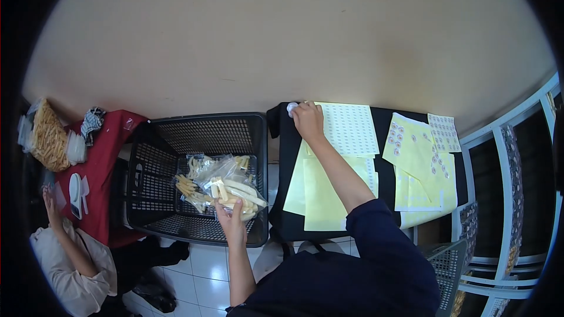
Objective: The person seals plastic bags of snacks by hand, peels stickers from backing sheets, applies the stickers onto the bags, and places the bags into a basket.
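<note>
My left hand (233, 226) grips a clear plastic bag (238, 191) of pale, stick-shaped snacks, holding it over the near right part of a black crate (197, 238). Several similar bags of snack sticks (189, 186) lie inside that crate. At the far left corner of the black-covered table, my right hand (308, 118) is closed, with its fingers curled at the top edge of a sheet of small printed labels (349, 126). A small round white thing (292, 108) touches its fingertips; whether it is pinched or lying there is unclear.
Yellow backing sheets (326, 194) and sheets with round stickers (411, 138) cover the table. At left, another person's hand (51, 205) is beside a white scale (76, 194) on a red cloth (108, 158), near a big snack bag (48, 138). Metal shelving (502, 199) stands at right.
</note>
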The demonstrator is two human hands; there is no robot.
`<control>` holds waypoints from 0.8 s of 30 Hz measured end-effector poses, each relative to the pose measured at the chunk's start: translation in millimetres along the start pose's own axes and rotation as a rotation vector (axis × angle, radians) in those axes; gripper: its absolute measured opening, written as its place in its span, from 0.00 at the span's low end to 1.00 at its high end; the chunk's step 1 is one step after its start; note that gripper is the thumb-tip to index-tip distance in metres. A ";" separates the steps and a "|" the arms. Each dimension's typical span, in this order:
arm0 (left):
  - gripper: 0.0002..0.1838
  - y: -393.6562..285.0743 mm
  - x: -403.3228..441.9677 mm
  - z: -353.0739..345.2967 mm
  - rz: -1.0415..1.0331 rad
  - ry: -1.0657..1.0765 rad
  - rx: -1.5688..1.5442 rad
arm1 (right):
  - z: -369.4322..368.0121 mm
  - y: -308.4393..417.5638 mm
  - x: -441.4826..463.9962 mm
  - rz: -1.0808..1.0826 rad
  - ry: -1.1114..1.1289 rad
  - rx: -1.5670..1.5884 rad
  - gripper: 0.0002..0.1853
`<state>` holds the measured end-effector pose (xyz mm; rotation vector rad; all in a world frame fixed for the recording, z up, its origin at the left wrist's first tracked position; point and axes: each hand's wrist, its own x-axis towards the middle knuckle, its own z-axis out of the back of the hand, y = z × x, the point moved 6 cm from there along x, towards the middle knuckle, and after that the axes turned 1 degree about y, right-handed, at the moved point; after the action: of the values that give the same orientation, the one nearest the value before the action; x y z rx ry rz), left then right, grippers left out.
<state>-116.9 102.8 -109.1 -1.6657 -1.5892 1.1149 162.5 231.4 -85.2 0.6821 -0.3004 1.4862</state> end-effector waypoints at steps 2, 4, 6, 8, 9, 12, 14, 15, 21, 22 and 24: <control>0.31 3.4 5.5 8.9 0.021 -0.027 -0.005 | -18.6 -1.1 -6.4 -0.039 0.044 0.005 0.06; 0.31 5.2 8.3 10.9 0.035 -0.028 -0.037 | -11.3 1.9 -11.3 -0.035 0.055 -0.028 0.07; 0.32 6.7 11.3 9.4 0.044 -0.026 -0.036 | -9.5 -1.5 -17.7 -0.106 0.105 0.056 0.08; 0.32 7.3 15.0 3.8 0.050 -0.018 -0.043 | -12.6 -9.1 -21.1 -0.175 0.148 0.133 0.10; 0.32 5.2 14.8 -1.0 0.056 -0.003 -0.041 | -13.3 -13.7 -23.8 -0.244 0.144 0.206 0.11; 0.32 7.4 15.0 -11.1 0.074 0.044 -0.050 | 4.5 -17.9 -42.5 -0.291 0.027 0.393 0.14; 0.31 10.3 12.5 -24.2 0.100 0.090 -0.054 | 32.4 -10.5 -63.4 -0.295 -0.004 0.423 0.12; 0.30 10.6 10.2 -33.3 0.119 0.090 -0.080 | 47.3 -8.2 -75.9 -0.290 -0.010 0.380 0.12; 0.28 40.1 0.4 -91.5 0.237 0.249 -0.113 | 129.9 -57.9 -154.3 -0.468 -0.073 0.368 0.10; 0.28 46.5 -3.7 -101.4 0.246 0.259 -0.112 | 149.1 -68.2 -162.8 -0.463 -0.099 0.261 0.08; 0.26 61.5 -15.2 -124.8 0.282 0.340 -0.100 | 170.0 -102.8 -187.5 -0.529 -0.179 0.304 0.07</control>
<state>22.5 97.4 -98.4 -2.0675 -1.2394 0.8328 282.6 -14.0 -85.2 1.0499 -0.0186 0.9717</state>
